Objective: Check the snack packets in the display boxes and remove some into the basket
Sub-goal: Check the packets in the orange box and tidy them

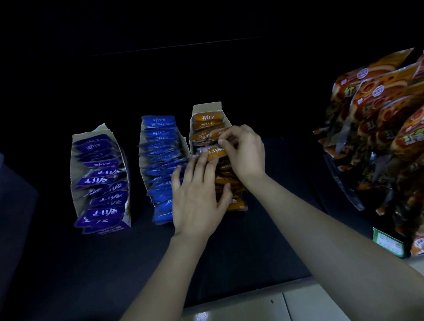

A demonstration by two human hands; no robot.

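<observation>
Orange end of the row is where it's all happening: one orange foil snack packet [215, 152] sits about halfway back in the tall open-topped cardboard display box of orange packets [206, 108], tipped up out of the row. The person's right hand [245, 151] has it pinched by the top edge between thumb and curled fingers. The packet's long axis runs side to side across that box, with the printed face and white lettering turned up toward the camera and a crinkly silvery end poking out on its left. The left hand [196, 198] lies flat with fingers straight and spread over the packets in the front half of the same box, fingertips right up against the lifted packet. It grips nothing and looks like it's just keeping the row down. So the right hand is the one on the packet, and the pull is probably up and back toward the person. No basket in view, so can't say which way it goes after that. Just left of the orange box is a cardboard box of blue packets [142, 139], further left a cardboard box of purple packets [73, 168], and well off to its right are big orange-and-red snack bags [390, 137].
</observation>
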